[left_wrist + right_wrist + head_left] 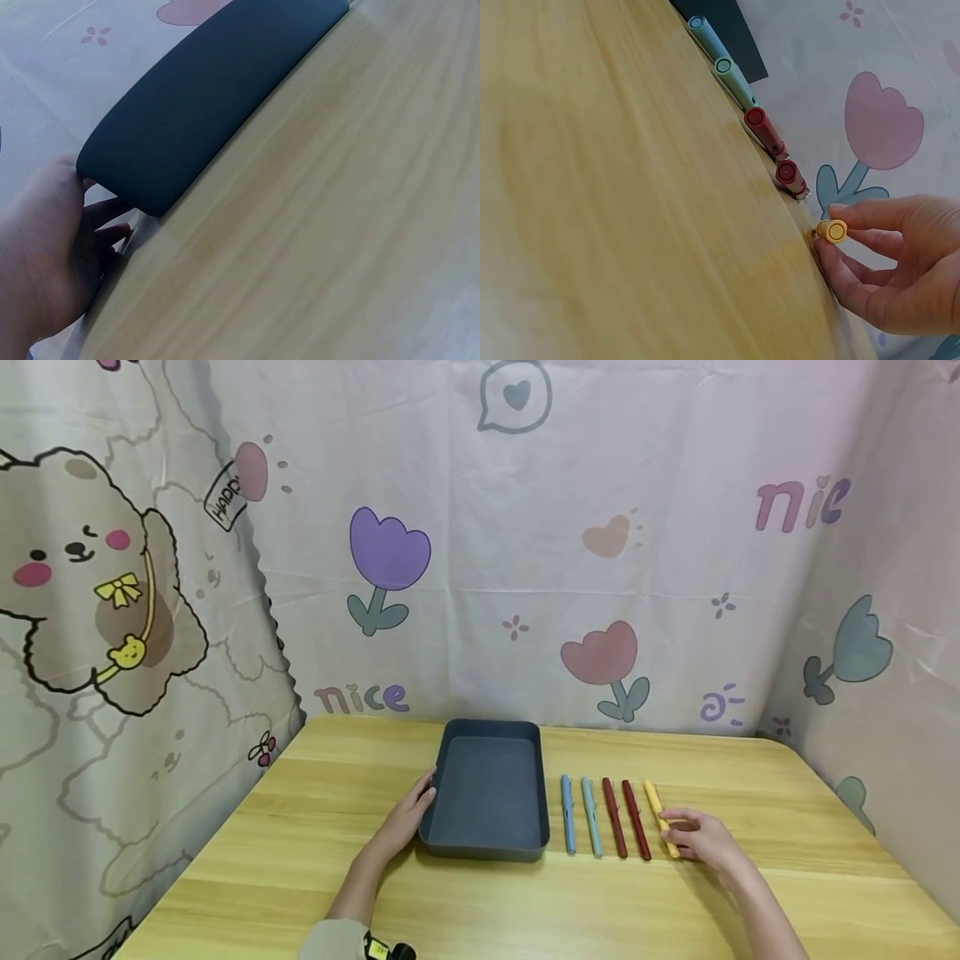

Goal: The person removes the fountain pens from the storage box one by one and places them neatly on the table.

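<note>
A dark grey rectangular tray [491, 789] sits on the table, and my left hand [406, 817] rests against its left side. In the left wrist view the hand [52, 247] touches the tray's outer wall [202, 105]; some fingertips are hidden. To the right of the tray lies a row of capped pens: a blue pen [568, 814], a light green pen [592, 817], two dark red pens [614, 818] and a yellow pen [651, 795]. My right hand [701, 837] pinches the yellow pen [834, 230] between thumb and fingers, low at the table surface.
The light wooden table [495, 910] fills the lower part of the head view. A printed curtain [480, 577] with flowers and a cartoon bear hangs behind it and along both sides. The red pens lie just left of the right hand.
</note>
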